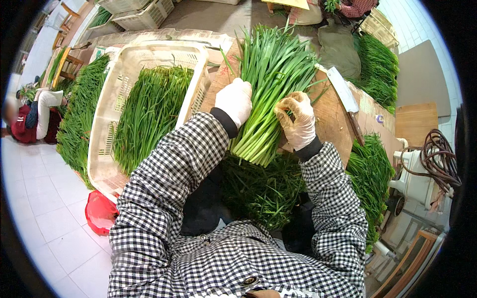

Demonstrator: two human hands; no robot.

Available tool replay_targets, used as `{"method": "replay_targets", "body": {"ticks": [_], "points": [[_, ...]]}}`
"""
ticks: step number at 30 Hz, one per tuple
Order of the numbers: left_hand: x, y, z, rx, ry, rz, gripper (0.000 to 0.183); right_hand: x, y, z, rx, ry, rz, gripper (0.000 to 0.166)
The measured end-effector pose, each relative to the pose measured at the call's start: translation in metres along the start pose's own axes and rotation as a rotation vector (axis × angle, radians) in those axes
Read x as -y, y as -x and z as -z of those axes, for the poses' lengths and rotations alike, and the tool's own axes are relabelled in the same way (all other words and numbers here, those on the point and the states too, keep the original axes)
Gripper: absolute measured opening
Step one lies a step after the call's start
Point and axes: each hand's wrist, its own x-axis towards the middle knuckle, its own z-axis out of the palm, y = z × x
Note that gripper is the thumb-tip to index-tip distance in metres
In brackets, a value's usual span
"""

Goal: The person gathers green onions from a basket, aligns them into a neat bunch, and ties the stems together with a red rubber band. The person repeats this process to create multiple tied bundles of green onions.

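Observation:
A thick bundle of green garlic chives (272,78) lies across a wooden board (328,108), its pale cut stems towards me. My left hand (234,100), in a white glove, rests closed against the bundle's left side; its fingertips are hidden, so its hold is unclear. At the right side of the stems is my right hand (297,119), in a stained glove, with thumb and forefinger curled together; whether something thin is between them cannot be told. A cleaver (344,91) with a wooden handle lies at the board's right edge. Loose greens (264,190) lie below the board, near my lap.
At left a white plastic crate (100,138) holds more chives. Further chive piles stand beyond it (80,119) and at right (370,178). A red plastic bag (100,214) is on the tiled floor. Coiled cable (439,156) hangs at right. Other people sit at far left and top right.

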Motion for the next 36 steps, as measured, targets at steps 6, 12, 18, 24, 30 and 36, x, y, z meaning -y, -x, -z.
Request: {"method": "replay_targets", "body": {"ticks": [6, 12, 18, 24, 30, 36], "points": [[-0.011, -0.003, 0.013, -0.102, -0.069, -0.069, 0.007, 0.028, -0.026, -0.01, 0.039, 0.296, 0.275, 0.014], [0.018, -0.024, -0.001, -0.005, 1.313, 0.054, 0.014, 0.031, -0.046, -0.036, 0.069, 0.1, 0.289, 0.024], [0.045, -0.022, -0.013, -0.127, 0.553, -0.01, 0.01, 0.003, -0.038, -0.06, 0.108, -0.244, 0.093, 0.022], [0.078, -0.016, -0.024, 0.042, 0.822, 0.141, 0.032, -0.003, -0.025, -0.055, 0.084, -0.402, -0.048, 0.01], [0.076, 0.003, 0.003, 0.203, 1.346, 0.073, 0.078, 0.009, -0.027, -0.044, 0.158, -0.341, -0.154, 0.013], [0.057, 0.023, 0.028, -0.168, 0.656, -0.175, 0.057, 0.002, -0.024, -0.045, 0.152, -0.372, -0.195, 0.014]]}}
